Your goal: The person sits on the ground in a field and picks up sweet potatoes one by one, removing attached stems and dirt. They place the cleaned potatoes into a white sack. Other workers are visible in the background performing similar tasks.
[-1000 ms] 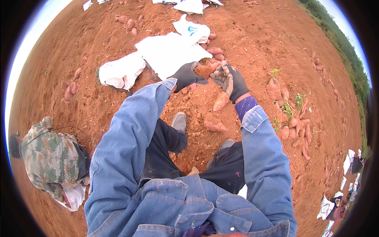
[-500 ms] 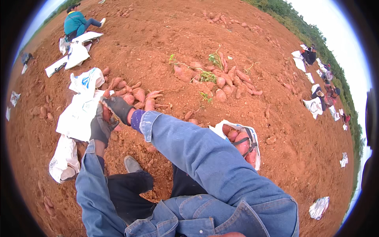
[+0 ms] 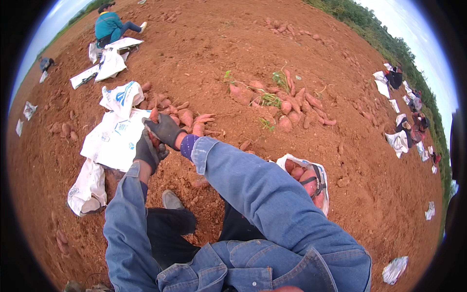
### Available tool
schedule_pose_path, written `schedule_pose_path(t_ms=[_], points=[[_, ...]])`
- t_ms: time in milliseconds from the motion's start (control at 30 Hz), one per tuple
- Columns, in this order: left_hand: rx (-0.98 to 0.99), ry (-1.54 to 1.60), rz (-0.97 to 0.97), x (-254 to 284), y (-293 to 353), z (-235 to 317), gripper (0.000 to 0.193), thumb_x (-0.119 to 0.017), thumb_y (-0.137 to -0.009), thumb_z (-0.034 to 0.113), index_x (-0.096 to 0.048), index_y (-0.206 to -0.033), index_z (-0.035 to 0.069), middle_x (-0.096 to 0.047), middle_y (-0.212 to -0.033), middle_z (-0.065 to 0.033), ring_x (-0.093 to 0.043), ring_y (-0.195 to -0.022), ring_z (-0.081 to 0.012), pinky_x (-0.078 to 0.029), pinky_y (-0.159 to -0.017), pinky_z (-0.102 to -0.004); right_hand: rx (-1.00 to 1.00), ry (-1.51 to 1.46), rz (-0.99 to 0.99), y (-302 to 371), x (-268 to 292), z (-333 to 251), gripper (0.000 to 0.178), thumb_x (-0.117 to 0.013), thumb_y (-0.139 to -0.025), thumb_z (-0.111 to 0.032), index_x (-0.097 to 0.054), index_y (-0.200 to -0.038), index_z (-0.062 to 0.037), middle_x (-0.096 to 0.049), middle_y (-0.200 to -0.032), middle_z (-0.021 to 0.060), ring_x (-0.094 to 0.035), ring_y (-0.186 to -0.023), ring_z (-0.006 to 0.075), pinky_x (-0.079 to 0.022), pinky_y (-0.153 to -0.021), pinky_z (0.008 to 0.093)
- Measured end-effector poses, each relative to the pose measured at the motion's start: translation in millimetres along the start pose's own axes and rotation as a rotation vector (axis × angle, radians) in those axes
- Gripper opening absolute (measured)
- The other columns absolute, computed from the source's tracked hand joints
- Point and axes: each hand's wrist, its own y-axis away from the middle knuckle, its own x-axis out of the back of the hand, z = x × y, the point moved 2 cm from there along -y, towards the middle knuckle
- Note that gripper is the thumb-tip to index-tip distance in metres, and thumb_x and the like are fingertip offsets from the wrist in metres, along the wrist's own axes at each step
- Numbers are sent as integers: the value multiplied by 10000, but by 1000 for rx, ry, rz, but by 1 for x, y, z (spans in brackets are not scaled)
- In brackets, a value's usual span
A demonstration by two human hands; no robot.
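Note:
A reddish sweet potato (image 3: 154, 116) is held upright between my gloved hands. My left hand (image 3: 147, 153), in a dark glove, wraps it from below. My right hand (image 3: 166, 130), also gloved, closes round its upper part. The gloves cover much of its surface. Just left of the hands lie white sacks (image 3: 111, 141) on the soil. Behind them is a small heap of sweet potatoes (image 3: 186, 117). To the right of my right forearm stands an open white bag (image 3: 325, 198) filled with sweet potatoes, a dark strap across its top.
A larger pile of sweet potatoes (image 3: 294, 117) with green vines lies ahead on reddish soil. A person (image 3: 108, 25) in a teal jacket sits far left beside white sacks (image 3: 112, 65). Other people (image 3: 395, 77) and bags are along the far right. My shoe (image 3: 171, 199) rests below my hands.
The whole view has shifted, so the scene sits farther right in the picture. Both hands stay on the sweet potato, with only slight change in their hold.

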Motion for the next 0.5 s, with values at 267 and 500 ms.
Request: schedule_pose_path(t_ms=[267,500], points=[[12,-26,305,-29,10,9,587,-439,-1020,648,-636,-995,95,-558,-710,-59,-510,-513,-212,-494,-491,-445,99,496,126,7,14,-24,628,-571,-943,-629,-737,-1058,-34,-734,-970,243,-699,-952,424,-537,-820,500],[13,-110,254,-31,35,23,444,-455,-1030,599,-635,-1036,193,-571,-665,-18,-469,-440,-172,-396,-413,-354,102,658,139,11,27,-20,638,-577,-938,-641,-731,-998,-24,-723,-932,262,-693,-923,429,-534,-822,489]])
